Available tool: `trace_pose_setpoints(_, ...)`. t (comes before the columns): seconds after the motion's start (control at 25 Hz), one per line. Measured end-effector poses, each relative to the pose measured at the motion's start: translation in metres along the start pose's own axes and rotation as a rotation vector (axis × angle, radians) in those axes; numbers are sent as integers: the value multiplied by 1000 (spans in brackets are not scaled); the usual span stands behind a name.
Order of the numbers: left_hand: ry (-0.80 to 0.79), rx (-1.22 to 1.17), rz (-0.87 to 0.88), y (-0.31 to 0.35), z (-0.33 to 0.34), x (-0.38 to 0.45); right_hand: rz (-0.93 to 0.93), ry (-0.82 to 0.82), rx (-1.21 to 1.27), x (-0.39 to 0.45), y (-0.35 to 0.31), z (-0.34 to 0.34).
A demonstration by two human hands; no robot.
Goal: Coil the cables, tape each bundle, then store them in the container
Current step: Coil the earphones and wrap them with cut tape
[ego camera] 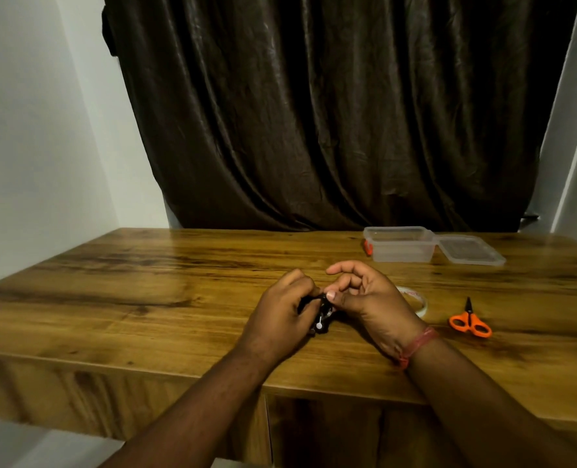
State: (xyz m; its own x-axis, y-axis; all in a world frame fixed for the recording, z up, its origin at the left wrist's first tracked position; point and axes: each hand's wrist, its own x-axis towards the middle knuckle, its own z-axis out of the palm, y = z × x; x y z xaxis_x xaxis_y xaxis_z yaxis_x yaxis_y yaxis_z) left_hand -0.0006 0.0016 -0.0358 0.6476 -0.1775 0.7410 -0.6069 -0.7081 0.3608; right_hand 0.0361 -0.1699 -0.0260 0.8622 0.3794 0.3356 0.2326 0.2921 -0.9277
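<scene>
- Over the wooden table (145, 298), the left hand (280, 312) grips a coiled black cable (319, 315); the right hand (365, 295) pinches it.
- Tape roll (415, 298), orange scissors (470, 323) lie right.
- Open clear container (400, 244), lid (469, 250) beside, stands far right.

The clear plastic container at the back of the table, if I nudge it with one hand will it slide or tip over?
The container looks thin-walled and seems empty, so it is probably light and would likely slide on the smooth wooden table. It is low and wide, so tipping seems unlikely. Its lid lies beside it and might get pushed along.
</scene>
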Motion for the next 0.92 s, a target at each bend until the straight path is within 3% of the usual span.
trace_pose_setpoints(0.12,-25,11,-9,0,1,0,-35,38,-119,-1,1,1)
trace_pose_setpoints(0.4,9,21,-44,1,1,1,-193,69,-655,-6,5,11)
trace_pose_setpoints(0.92,42,-86,-147,-5,2,3,-165,81,-596,-7,3,13)
